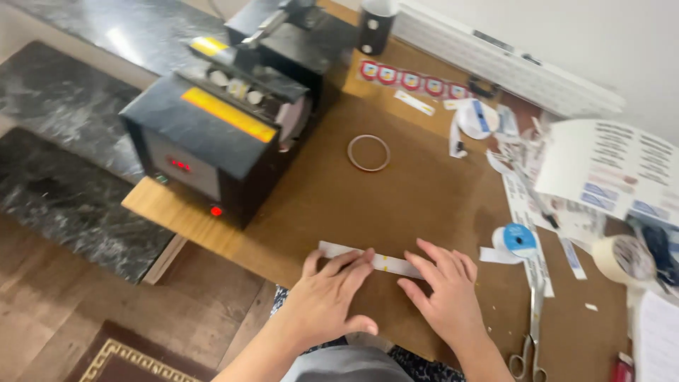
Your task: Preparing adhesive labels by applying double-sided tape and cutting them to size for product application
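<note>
Paper strip lies flat under fingers of both hands

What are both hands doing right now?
Left hand: open, fingers pressing flat on the paper strip.
Right hand: open, fingers flat on the same strip.

One head-worn camera looks steeply down, tilted, close over the brown worktable; the black press machine sits upper left, floor at left.

Small home craft workshop, black heat press machine stood on brown worktable, printed label sheets, tape rolls, scissors lay about
</note>
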